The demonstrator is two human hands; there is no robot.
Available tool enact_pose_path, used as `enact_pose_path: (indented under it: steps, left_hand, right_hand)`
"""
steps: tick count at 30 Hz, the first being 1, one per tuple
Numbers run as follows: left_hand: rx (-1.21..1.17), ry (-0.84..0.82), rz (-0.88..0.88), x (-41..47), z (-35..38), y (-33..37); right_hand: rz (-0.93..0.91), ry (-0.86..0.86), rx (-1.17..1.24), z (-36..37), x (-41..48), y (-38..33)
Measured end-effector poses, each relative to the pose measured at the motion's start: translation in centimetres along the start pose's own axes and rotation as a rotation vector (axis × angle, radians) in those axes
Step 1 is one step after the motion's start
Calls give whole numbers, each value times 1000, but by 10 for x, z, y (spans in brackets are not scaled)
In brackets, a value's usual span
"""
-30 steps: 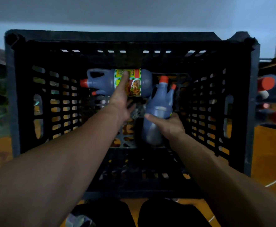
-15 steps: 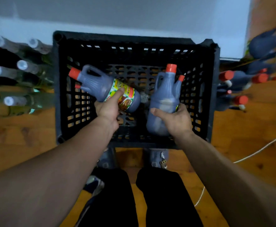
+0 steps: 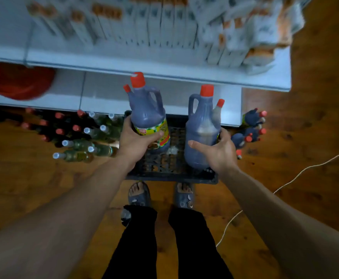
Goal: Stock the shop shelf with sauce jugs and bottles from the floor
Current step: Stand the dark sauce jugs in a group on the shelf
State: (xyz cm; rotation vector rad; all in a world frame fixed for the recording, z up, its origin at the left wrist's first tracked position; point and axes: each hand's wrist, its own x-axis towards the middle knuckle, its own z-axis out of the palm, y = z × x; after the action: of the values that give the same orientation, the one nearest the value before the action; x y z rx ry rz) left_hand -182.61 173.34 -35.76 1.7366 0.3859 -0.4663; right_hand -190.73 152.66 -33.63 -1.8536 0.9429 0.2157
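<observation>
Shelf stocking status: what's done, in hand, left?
Done: no sauce jug shows on the white shelf yet. In hand: the left hand grips a labelled jug and the right hand grips a second jug, both upright above the black crate. Left: shelving these two, then the red-capped jugs on the floor right of the crate and the bottles on its left.
</observation>
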Motion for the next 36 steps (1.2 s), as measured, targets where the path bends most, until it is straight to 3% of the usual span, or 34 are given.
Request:
enact_pose_path:
  steps: [12,23,36]
  left_hand:
    - [10,-190,389,-98,-67,227]
    - [-11,-353,626,-141,-119,363]
    - [-110,-155,676,-118,-108,428]
  right_hand:
    - [-328,193,217,-100,-120,-194]
    - [-525,289,349,-135,-185,-301]
    - [-589,305,386,-175,-139,-358]
